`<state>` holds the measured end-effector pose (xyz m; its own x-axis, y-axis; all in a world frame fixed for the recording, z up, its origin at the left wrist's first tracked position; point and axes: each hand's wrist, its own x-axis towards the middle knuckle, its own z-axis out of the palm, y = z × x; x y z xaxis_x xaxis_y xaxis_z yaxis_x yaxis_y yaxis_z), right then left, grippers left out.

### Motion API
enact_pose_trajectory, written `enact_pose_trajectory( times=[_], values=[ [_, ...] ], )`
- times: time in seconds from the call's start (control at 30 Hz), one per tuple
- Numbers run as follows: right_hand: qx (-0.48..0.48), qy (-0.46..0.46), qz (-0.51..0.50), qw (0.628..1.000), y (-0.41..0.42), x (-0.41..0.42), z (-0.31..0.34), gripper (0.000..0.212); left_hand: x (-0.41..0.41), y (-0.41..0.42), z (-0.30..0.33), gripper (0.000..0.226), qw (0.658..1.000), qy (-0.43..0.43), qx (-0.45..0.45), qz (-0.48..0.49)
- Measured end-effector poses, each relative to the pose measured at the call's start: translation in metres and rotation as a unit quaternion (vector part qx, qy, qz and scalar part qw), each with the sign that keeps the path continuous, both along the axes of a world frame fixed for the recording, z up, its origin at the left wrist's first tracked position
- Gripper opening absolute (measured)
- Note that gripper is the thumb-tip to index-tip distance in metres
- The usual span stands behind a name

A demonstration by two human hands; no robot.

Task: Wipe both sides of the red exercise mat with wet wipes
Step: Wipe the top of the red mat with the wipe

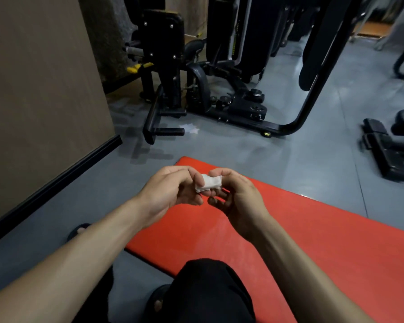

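Head view: left hand [173,186] and right hand [233,194] both pinch a small folded wet wipe [208,182] above the red exercise mat [313,241] lying flat on the floor. Wipe looks limp, light; mat seems pliable, best lifted by an edge.

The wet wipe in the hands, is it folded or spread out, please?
Folded: the wet wipe is a small compact wad pinched between both hands.

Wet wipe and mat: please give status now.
Both hands, left hand and right hand, pinch folded wet wipe. Above red mat, no contact. Nothing in the way.
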<state>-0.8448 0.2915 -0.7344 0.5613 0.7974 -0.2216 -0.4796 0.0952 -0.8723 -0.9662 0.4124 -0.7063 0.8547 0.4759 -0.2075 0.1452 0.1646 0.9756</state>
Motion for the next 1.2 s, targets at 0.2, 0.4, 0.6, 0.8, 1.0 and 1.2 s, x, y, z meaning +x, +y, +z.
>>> enact_pose_trajectory(
  times=[0.2, 0.4, 0.6, 0.8, 1.0, 1.2],
  values=[
    [-0.043, 0.045, 0.069, 0.996, 0.015, 0.001, -0.007, 0.032, 0.002, 0.029, 0.016, 0.023, 0.989, 0.069, 0.102, -0.08],
    [-0.058, 0.047, 0.028, 0.997, 0.056, -0.022, -0.059, 0.008, -0.024, 0.068, -0.042, 0.031, 0.981, 0.107, 0.09, -0.138],
    [-0.181, -0.054, -0.057, 0.98, 0.084, -0.006, -0.148, 0.014, -0.035, 0.113, -0.136, 0.018, 0.977, 0.171, 0.063, -0.11],
    [-0.481, -0.208, 0.034, 0.851, 0.017, 0.021, -0.29, 0.027, -0.067, 0.15, -0.268, 0.019, 0.96, 0.278, 0.023, -0.028],
    [-0.622, -0.256, 0.059, 0.738, -0.019, 0.049, -0.361, 0.023, -0.093, 0.153, -0.384, 0.022, 0.946, 0.321, -0.038, 0.039],
    [-0.63, -0.264, 0.093, 0.725, 0.025, 0.04, -0.389, 0.025, -0.1, 0.149, -0.434, 0.016, 0.935, 0.353, -0.006, 0.036]
  ],
)
